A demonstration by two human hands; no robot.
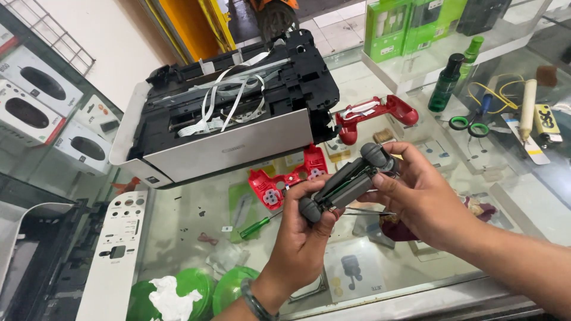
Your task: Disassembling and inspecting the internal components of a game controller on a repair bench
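Both my hands hold a dark grey game-controller inner frame [348, 178] with two round thumbsticks, above a glass counter [196, 226]. My left hand [300, 235] grips its lower end near one thumbstick. My right hand [419, 196] grips the upper end, thumb on its side. Thin metal tweezers [366, 211] stick out from under my right hand. A red controller shell [372, 113] and a red inner plate [285, 178] lie on the glass behind. A green-handled screwdriver [256, 226] rests beside my left hand.
An opened printer [226, 113] with loose white ribbon cables stands at the back. A white panel [116, 249] and another open machine [30, 255] lie left. Green lids [232, 285], green bottles [446, 83], scissors [470, 122] and boxed goods surround the spot.
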